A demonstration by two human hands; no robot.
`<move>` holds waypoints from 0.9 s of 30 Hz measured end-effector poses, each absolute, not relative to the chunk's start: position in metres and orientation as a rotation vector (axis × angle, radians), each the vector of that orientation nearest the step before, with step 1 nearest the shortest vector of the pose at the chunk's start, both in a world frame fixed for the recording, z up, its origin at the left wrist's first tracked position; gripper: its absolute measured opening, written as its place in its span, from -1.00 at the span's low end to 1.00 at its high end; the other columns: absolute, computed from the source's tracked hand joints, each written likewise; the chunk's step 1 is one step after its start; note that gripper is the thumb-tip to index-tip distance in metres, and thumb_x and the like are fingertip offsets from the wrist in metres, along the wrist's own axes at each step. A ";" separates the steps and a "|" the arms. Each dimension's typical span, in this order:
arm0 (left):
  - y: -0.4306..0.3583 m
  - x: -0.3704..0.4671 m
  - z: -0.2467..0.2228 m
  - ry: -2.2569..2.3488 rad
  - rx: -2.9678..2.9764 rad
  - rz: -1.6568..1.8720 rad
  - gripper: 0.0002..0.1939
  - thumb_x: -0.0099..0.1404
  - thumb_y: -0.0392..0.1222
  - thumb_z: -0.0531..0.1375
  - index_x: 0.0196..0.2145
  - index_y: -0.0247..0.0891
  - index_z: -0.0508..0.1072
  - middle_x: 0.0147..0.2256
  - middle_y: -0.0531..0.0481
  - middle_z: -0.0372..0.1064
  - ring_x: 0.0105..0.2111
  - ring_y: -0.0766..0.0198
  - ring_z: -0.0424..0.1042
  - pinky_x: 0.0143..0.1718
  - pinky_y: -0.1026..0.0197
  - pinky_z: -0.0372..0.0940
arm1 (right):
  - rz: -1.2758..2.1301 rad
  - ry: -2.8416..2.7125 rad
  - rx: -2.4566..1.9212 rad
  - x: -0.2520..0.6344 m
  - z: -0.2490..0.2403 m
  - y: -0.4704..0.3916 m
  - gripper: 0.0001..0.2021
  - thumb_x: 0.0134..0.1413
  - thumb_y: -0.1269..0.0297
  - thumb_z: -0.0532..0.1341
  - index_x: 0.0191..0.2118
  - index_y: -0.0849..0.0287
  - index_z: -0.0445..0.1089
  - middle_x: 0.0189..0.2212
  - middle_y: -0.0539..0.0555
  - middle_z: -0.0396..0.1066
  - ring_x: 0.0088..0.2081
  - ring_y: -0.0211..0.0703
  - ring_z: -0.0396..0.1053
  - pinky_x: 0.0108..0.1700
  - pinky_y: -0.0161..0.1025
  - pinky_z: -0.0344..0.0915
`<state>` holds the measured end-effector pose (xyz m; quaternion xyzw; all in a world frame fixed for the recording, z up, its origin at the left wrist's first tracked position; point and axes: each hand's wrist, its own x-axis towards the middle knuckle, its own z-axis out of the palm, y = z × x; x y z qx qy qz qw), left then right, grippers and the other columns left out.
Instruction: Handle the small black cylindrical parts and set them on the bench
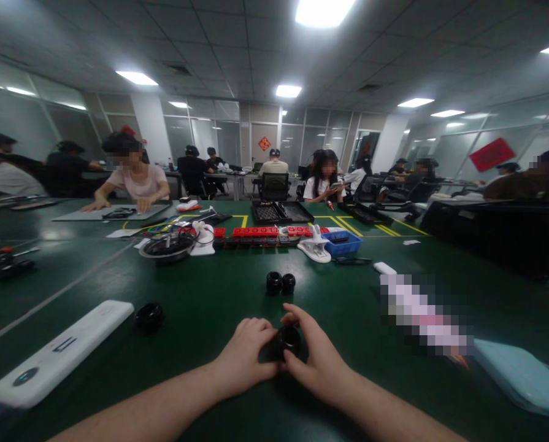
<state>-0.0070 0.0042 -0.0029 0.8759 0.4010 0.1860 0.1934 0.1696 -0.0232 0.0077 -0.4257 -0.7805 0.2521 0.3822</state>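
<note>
Both hands meet around a round black part [289, 339] low on the green table [200, 288]. My right hand [315, 353] curls round its right side, with thumb and fingers on it. On its left side, my left hand [246, 356] has its fingers bent against the part, their tips partly hidden. Just beyond the hands stand two more black parts, a left one [274, 283] and a right one [289, 283], side by side. Another black part [149, 317] lies to the left, beside a long white device [62, 353].
Farther back are a metal bowl [166, 248], a red strip of blocks [256, 232], a white clamp [314, 247], a blue basket [345, 244] and black trays [297, 212]. A light blue case [525, 374] lies at right. People sit across the table.
</note>
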 end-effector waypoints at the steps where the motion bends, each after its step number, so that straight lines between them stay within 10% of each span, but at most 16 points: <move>1: 0.004 -0.007 -0.003 1.124 2.458 0.515 -0.75 0.08 -0.09 0.23 -0.26 -0.18 0.38 -0.24 0.02 0.26 -0.23 0.13 0.21 -0.19 0.14 0.11 | 0.647 -2.009 -1.084 0.170 0.009 -0.024 -0.32 -0.20 0.56 0.14 0.13 0.16 -0.02 -0.07 0.12 0.21 -0.02 -0.09 0.19 0.07 -0.09 0.10; 27: 0.000 -0.005 0.006 1.148 2.455 0.504 -0.78 0.08 -0.13 0.22 -0.28 -0.19 0.39 -0.27 0.02 0.26 -0.25 0.15 0.22 -0.22 0.16 0.12 | 0.632 -1.984 -1.222 0.168 0.011 -0.020 -0.37 -0.21 0.45 0.26 0.07 0.18 0.09 -0.19 0.10 0.26 -0.15 -0.07 0.25 -0.06 -0.09 0.21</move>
